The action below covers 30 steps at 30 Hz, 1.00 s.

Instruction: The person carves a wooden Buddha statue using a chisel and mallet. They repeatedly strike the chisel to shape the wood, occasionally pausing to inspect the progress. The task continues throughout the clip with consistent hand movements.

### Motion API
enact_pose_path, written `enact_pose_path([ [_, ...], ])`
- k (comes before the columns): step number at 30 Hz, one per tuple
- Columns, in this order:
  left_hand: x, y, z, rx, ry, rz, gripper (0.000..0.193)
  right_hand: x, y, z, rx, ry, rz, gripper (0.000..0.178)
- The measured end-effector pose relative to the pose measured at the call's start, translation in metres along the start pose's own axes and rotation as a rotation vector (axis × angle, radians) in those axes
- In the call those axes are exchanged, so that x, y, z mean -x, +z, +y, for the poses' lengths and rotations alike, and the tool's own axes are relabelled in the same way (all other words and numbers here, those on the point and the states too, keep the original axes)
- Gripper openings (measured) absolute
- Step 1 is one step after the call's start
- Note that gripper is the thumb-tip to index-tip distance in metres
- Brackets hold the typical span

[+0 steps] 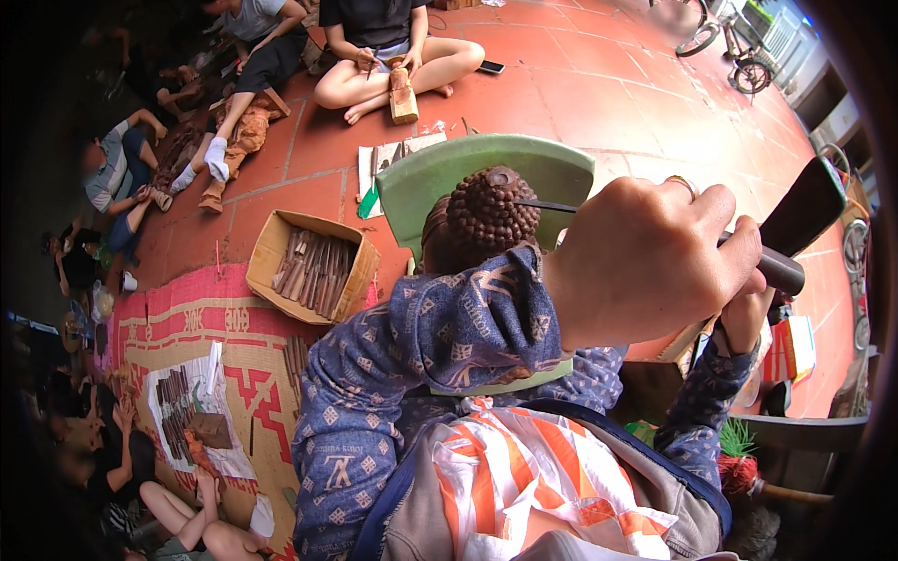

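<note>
Brown carved head w/ bumpy curls point(494, 210) is in front of me, by the green chair back point(566, 168). My L hand point(650, 257) has fingers wrapped tight round a thin chisel point(554, 206); its blade reaches the curls. My R hand point(744, 316) is just below, fingers bent, near a dark flat slab point(806, 208); can't tell its grip. Cardboard box point(363, 285) w/ tools point(316, 271) sits L, on a red & tan mat point(178, 323). Ahead, a person point(374, 28) holds a wood block point(403, 101).
</note>
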<state>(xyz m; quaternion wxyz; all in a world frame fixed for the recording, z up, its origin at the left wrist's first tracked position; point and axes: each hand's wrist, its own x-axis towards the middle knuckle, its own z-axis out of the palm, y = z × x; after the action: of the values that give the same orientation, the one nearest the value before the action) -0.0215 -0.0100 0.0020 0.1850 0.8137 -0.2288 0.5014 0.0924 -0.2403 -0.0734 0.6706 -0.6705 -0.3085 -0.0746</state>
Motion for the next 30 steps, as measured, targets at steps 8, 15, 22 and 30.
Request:
enact_pose_path([
  [8,-0.001,0.000,-0.008,-0.015,-0.033,-0.048,0.028,0.000,0.018,-0.015,-0.042,0.070,0.051,0.013],
  [15,-0.007,-0.004,-0.007,-0.030,-0.044,-0.028,0.028,-0.002,0.023,-0.018,-0.073,0.082,0.078,0.014],
  [22,-0.004,-0.002,-0.010,-0.001,-0.025,-0.036,0.027,0.005,0.033,-0.007,0.057,-0.080,0.193,0.017],
  [30,-0.008,0.001,-0.011,-0.018,-0.030,0.138,0.028,-0.002,0.031,-0.023,0.144,-0.077,0.141,0.016],
])
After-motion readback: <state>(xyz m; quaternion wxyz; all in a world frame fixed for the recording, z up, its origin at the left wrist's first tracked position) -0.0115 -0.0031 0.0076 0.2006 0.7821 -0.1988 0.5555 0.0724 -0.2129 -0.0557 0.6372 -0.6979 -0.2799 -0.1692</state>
